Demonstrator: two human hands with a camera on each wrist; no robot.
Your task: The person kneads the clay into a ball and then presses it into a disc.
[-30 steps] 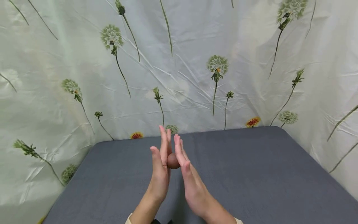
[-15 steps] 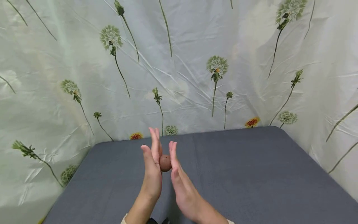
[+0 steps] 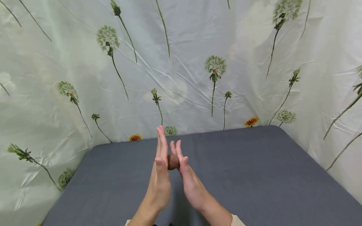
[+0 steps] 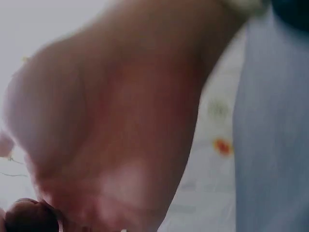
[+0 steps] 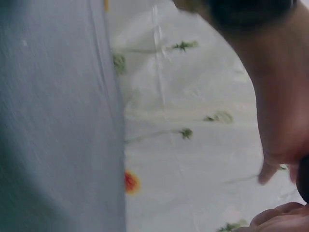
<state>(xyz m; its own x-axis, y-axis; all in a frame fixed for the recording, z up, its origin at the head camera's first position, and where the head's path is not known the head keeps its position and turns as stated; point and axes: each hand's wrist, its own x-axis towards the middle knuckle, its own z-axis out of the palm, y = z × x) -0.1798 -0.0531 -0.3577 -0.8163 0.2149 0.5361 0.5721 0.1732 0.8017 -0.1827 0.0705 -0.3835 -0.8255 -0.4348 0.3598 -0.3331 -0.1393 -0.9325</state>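
Note:
Between two raised palms sits a small brown ball, smooth and clay-like, with a faint crease on its surface. My left hand stands upright against its left side, fingers straight and pointing up. From the other side my right hand leans in, its straight fingers pressing the ball near their base. Both thumbs point up. In the left wrist view the palm fills much of the picture, with the dark ball at the bottom left corner. Only an edge of the ball shows in the right wrist view.
Below the hands spreads a dark grey padded table, with a soft shadow under the palms. Behind it and at both sides hangs a pale curtain printed with dandelions and other flowers.
The hands shifted left, then back right, with the ball between them. The left hand now reaches further up, and the palms have slid against each other around the ball.

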